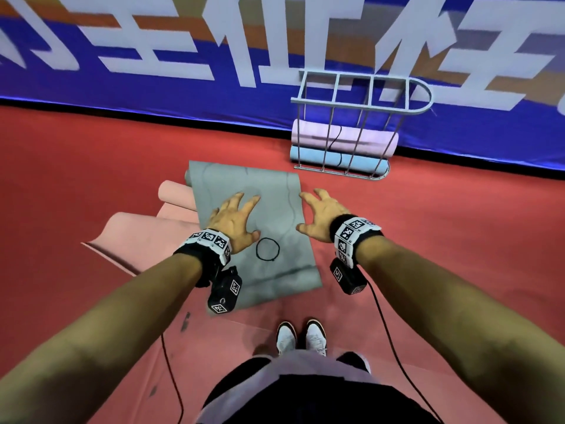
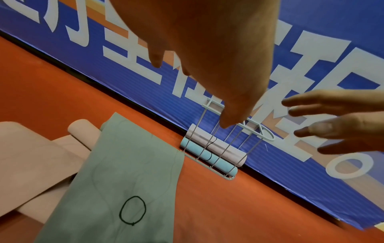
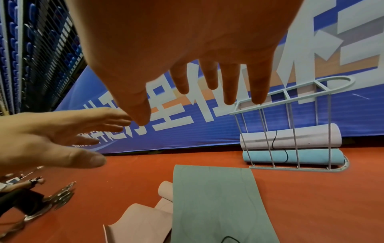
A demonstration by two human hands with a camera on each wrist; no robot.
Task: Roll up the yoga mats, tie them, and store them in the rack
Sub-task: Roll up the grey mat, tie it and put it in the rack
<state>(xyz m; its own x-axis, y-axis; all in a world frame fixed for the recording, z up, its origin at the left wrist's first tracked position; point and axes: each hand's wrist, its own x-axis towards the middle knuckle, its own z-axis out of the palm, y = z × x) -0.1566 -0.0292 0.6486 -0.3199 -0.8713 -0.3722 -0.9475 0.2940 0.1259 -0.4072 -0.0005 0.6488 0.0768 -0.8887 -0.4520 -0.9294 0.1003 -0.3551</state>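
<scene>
A grey-green yoga mat (image 1: 269, 206) lies unrolled on the red floor, its far end curled under. A black band loop (image 1: 267, 249) rests on it near my feet. My left hand (image 1: 233, 218) hovers above the mat with fingers spread and empty. My right hand (image 1: 319, 214) hangs over the mat's right edge, fingers spread too. A pink mat (image 1: 143, 237) lies half unrolled under the grey one's left side. The wire rack (image 1: 360, 99) stands by the banner and holds a rolled lilac mat (image 1: 360, 139) above a rolled light-blue mat (image 1: 315, 157), both tied.
A blue banner (image 1: 153, 96) with large white characters runs along the far edge of the floor. My white shoes (image 1: 301, 336) stand just behind the grey mat. Cables (image 1: 394, 353) trail from my wrist cameras. Someone sits on the floor at far left (image 3: 22, 197).
</scene>
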